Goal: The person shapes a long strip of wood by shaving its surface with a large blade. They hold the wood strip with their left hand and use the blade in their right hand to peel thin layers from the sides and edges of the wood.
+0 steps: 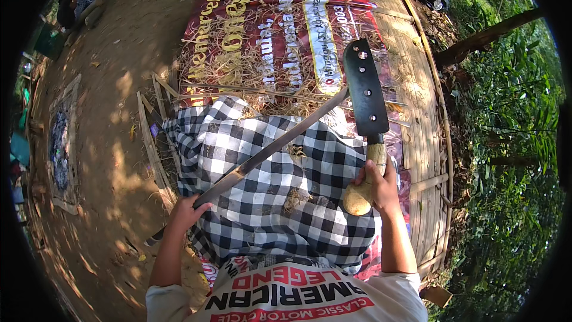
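Note:
My left hand is closed round a long dark bamboo strip, which slants up to the right across my lap. A paler joint shows partway along it. In my right hand is a cleaver, gripped by its pale wooden handle. The broad dark blade, with several round holes, points up and away from me. The strip's far end meets the blade's left edge in the picture; whether the two touch I cannot tell. Under both lies a black-and-white checked cloth, draped over my lap.
Ahead of me a dark red printed banner is strewn with thin curled shavings. It covers part of a slatted bamboo platform. Split bamboo pieces lean at the left edge. Bare dirt ground lies left, green plants right.

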`<state>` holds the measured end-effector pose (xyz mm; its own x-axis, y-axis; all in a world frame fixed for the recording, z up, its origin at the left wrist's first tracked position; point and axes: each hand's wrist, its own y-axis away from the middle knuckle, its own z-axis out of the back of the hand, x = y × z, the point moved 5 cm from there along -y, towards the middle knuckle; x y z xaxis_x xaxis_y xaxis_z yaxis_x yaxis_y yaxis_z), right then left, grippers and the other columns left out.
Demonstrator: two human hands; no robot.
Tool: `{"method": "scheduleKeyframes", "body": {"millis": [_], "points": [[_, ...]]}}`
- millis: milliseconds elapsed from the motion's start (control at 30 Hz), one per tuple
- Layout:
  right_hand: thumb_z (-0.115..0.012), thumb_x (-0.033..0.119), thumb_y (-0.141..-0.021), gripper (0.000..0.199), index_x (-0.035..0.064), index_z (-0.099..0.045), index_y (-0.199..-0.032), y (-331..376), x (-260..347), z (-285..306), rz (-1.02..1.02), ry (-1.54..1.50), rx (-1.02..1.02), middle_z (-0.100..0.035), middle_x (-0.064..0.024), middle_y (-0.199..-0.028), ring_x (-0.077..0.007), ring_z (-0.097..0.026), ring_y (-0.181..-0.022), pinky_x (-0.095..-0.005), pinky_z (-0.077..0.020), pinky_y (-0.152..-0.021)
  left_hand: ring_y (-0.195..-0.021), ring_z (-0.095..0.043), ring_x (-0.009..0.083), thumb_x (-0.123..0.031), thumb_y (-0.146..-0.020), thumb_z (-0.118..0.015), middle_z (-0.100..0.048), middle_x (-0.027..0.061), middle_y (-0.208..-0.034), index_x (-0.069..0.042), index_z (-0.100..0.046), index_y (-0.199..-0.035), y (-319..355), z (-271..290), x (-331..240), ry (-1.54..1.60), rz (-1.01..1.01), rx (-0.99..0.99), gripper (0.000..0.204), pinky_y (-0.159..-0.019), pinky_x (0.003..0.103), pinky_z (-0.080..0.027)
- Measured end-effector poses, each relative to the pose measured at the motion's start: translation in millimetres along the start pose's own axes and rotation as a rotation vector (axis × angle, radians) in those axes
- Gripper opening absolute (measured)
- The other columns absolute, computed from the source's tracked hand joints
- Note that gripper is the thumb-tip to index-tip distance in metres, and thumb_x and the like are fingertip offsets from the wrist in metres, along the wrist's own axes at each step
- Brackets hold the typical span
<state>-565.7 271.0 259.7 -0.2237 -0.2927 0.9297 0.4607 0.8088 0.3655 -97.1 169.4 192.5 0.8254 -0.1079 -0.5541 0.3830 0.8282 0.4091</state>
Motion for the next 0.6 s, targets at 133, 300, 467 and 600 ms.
{"method": "scheduleKeyframes", "body": {"millis": [133, 300, 467, 600], "points": [[-0.057, 0.013, -0.095, 0.033, -0.0022, -0.046, -0.122, 18, -2, -27, -0.053, 0.129, 0.188, -0.056, -0.0067, -0.072, -0.0164, -0.058, -0.06, -0.0328, -0.0516, -0.059, -0.06, -0.062, 0.0348, -0.038, -0.083, -0.072, -0.062, 0.0201, -0.067, 0.002, -0.064, -0.089, 2, 1, -10, 0.087, -0.072, -0.066, 0.041, -0.056, 0.038, -0.047], [-0.06, 0.018, -0.094, 0.033, -0.0037, -0.049, -0.116, -1, 23, -26, -0.006, 0.03, 0.148, -0.058, -0.007, -0.073, -0.0143, -0.058, -0.059, -0.0312, -0.0514, -0.057, -0.056, -0.06, 0.0345, -0.036, -0.083, -0.072, -0.059, 0.0194, -0.063, 0.003, -0.063, -0.088, 1, -3, -6, 0.135, -0.064, -0.055, 0.04, -0.056, 0.038, -0.047], [-0.056, 0.016, -0.096, 0.033, -0.0035, -0.045, -0.121, -4, 10, -34, -0.057, -0.005, 0.11, -0.056, -0.0072, -0.071, -0.0161, -0.058, -0.058, -0.0322, -0.0521, -0.058, -0.055, -0.058, 0.0344, -0.037, -0.083, -0.072, -0.058, 0.0188, -0.061, 0.002, -0.062, -0.088, 0, -5, 3, 0.08, -0.05, -0.054, 0.041, -0.055, 0.038, -0.046], [-0.057, 0.012, -0.095, 0.036, -0.0038, -0.046, -0.125, 41, -22, -78, -0.204, 0.065, 0.458, -0.057, -0.0052, -0.077, -0.012, -0.057, -0.063, -0.0278, -0.0481, -0.059, -0.054, -0.057, 0.0341, -0.038, -0.083, -0.073, -0.057, 0.0183, -0.061, 0.002, -0.063, -0.088, -4, -5, 5, 0.095, -0.049, -0.022, 0.041, -0.055, 0.037, -0.046]]}}
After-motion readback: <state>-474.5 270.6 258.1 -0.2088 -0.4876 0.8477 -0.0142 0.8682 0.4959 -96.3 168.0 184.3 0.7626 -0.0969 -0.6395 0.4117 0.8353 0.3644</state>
